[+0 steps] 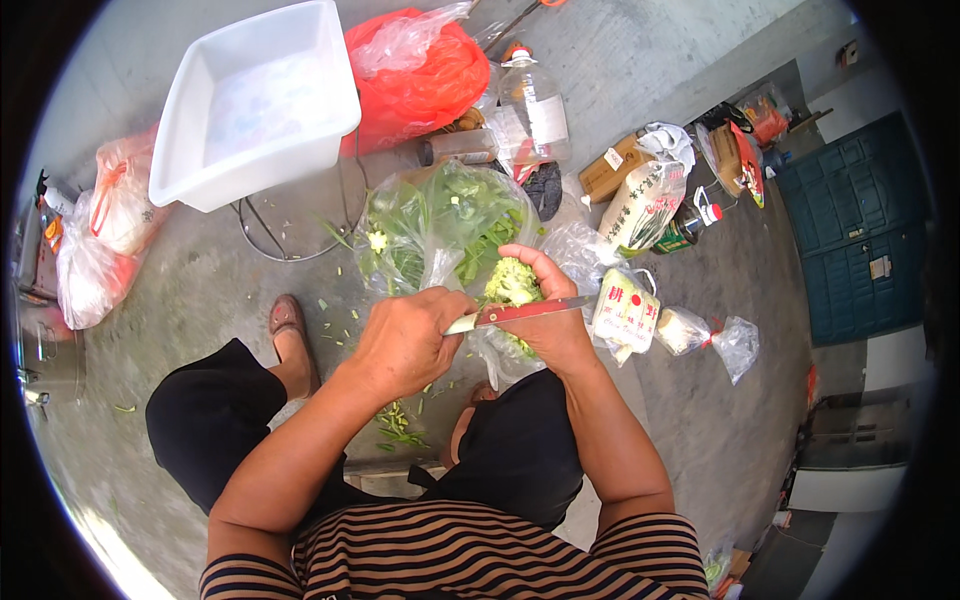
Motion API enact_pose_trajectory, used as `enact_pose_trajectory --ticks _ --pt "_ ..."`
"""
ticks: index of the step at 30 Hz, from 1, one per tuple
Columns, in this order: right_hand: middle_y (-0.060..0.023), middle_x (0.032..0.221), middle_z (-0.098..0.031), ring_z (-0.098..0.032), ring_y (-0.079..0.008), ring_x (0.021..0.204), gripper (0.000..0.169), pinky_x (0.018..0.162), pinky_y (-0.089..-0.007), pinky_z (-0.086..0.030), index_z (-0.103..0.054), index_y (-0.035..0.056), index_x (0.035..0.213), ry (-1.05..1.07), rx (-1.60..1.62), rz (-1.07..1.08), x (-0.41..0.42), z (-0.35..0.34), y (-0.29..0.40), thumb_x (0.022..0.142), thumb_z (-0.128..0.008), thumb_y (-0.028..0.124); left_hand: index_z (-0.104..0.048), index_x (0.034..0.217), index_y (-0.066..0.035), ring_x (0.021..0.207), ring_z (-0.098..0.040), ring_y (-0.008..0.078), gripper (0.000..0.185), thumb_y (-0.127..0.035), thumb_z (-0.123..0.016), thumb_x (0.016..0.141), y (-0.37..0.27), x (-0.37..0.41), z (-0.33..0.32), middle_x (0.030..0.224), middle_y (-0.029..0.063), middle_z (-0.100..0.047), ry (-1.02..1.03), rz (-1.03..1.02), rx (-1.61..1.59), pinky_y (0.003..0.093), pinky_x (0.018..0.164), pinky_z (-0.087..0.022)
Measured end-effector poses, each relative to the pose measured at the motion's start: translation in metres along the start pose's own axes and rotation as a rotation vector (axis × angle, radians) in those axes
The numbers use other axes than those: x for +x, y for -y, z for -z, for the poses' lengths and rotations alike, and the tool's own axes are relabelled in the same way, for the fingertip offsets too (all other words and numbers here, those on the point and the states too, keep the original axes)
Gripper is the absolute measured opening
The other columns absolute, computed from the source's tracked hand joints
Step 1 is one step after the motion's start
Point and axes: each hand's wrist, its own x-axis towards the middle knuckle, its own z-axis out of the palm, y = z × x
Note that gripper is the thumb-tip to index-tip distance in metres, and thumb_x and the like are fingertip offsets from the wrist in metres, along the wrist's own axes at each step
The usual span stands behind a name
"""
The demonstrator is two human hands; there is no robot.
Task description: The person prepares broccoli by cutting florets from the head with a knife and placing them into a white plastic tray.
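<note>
My left hand (412, 337) grips the pale handle end of a knife (525, 309) with a reddish blade side, which points right across my right palm. My right hand (555, 330) cups a green broccoli floret (514, 281) just behind the blade, fingers curled around its far side. Whether the edge touches the broccoli cannot be told. Beyond both hands, a clear plastic bag (442, 225) holds leafy greens. Small green trimmings (397, 427) lie on the floor between my feet.
A white plastic tub (259, 105) stands at the upper left on a metal-framed support, beside a red plastic bag (420, 75). A large clear bottle (532, 105), a rice sack (645, 199), a dark bottle (686, 225) and a printed white bag (626, 311) are to the right. Tied bags (112, 225) sit far left.
</note>
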Motion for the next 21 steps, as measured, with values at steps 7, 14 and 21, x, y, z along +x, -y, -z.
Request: enact_pose_trajectory --ticks 7,14,21 --pt "0.0009 0.085 -0.056 -0.051 -0.0056 0.077 0.053 0.068 -0.0226 -0.045 -0.051 0.0061 0.113 -0.044 -0.092 0.061 -0.0029 -0.0032 0.0028 0.065 -0.073 -0.002 -0.059 0.087 -0.004 0.069 -0.058 0.0368 0.018 0.003 -0.056 0.070 -0.0014 -0.0009 -0.0026 0.075 0.0154 -0.058 0.038 0.018 -0.013 0.0402 0.060 -0.046" --pt "0.0000 0.086 -0.056 -0.052 -0.0064 0.078 0.055 0.069 -0.0231 -0.045 -0.052 0.0063 0.113 -0.048 -0.156 0.094 -0.0013 -0.0031 0.0025 0.062 -0.072 -0.002 -0.059 0.087 -0.004 0.070 -0.058 0.0367 0.018 0.003 -0.055 0.071 0.0023 -0.0017 -0.0068 0.076 0.0153 -0.058 0.034 0.034 -0.020 0.0399 0.061 -0.047" --pt "-0.0012 0.089 -0.057 -0.053 -0.0080 0.081 0.058 0.071 -0.0243 -0.045 -0.052 0.0067 0.114 -0.033 -0.053 0.041 -0.0019 -0.0034 0.0010 0.060 -0.070 -0.004 -0.059 0.087 -0.005 0.072 -0.058 0.0366 0.019 0.004 -0.055 0.071 0.0055 -0.0027 -0.0103 0.077 0.0155 -0.058 0.044 0.062 -0.001 0.0399 0.062 -0.047"
